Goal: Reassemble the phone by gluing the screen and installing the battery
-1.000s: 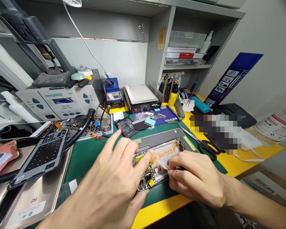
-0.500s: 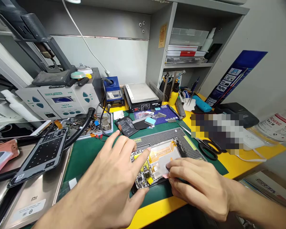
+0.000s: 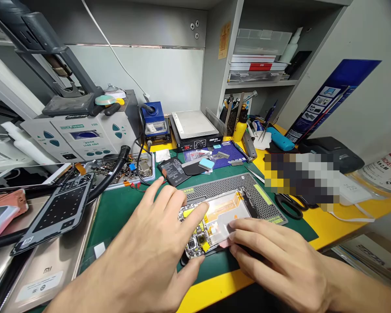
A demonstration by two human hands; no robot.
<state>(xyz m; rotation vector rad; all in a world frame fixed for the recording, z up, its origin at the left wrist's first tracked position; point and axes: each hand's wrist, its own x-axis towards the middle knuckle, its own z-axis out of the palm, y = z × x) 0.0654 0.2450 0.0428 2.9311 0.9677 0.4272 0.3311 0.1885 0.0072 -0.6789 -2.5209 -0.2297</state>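
An opened phone [image 3: 220, 221] lies back-up, its circuit board, camera modules [image 3: 195, 241] and pale battery bay exposed. My left hand [image 3: 163, 234] spans the board end, the thumb at the near edge and the index finger reaching over the board. At the near long edge is my right hand [image 3: 273, 254], fingertips on the bay and thumb lower down by the edge. A small pink tab [image 3: 226, 242] sticks out beside those fingertips. What lies under the right fingers is partly hidden. Behind the left hand rests a black phone battery [image 3: 173, 171].
Under the phone is a grey perforated pad [image 3: 221, 184] on a green mat [image 3: 117, 217]. Scissors [image 3: 289, 206] lie at right. A hot-air station [image 3: 84, 134], parts tray [image 3: 145, 171] and heating plate [image 3: 195, 126] stand behind. Phone back covers [image 3: 57, 213] are stacked at left.
My right hand's fingers have straightened from a tighter curl, and the hand sits slightly lower. More of the pink tab shows. My left hand stays on the phone; the camera view has shifted slightly.
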